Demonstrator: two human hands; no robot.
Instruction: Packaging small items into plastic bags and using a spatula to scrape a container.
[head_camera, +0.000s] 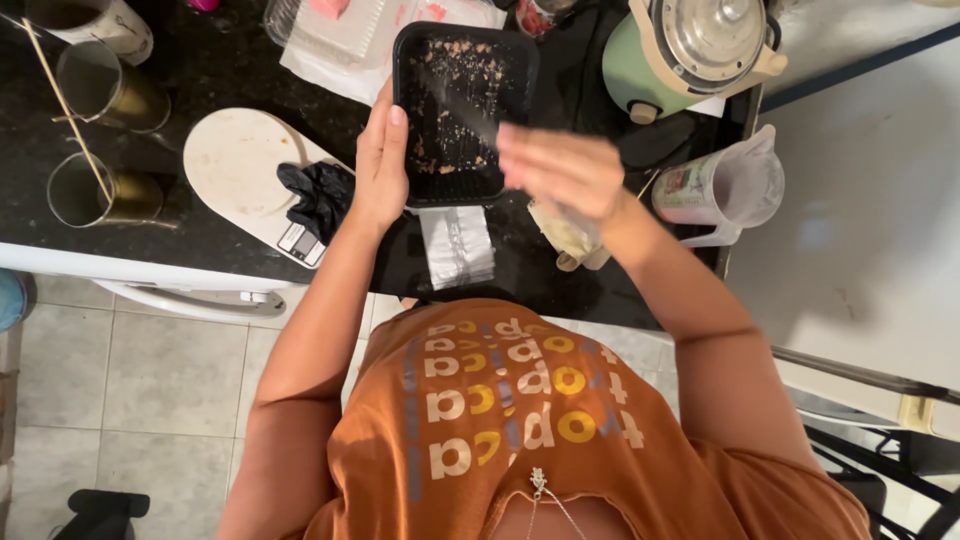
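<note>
tray (455, 110): black plastic, matt, speckled with crumbs | counter (200, 80): dark polished stone, glossy | scale (240, 165): white plastic, smooth, smudged | glove (318, 195): black, thin, crumpled, slight sheen | cups (95, 140): shiny metal | jug (730, 185): clear plastic | pot lid (715, 35): glossy | floor (150, 370): matt tile

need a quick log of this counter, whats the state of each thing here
black tray: nearly empty, only crumbs
left hand: gripping tray's left edge
right hand: open over tray, blurred
clear jug: upright, looks empty
green cooker: lid on
black glove: crumpled on white scale
</note>
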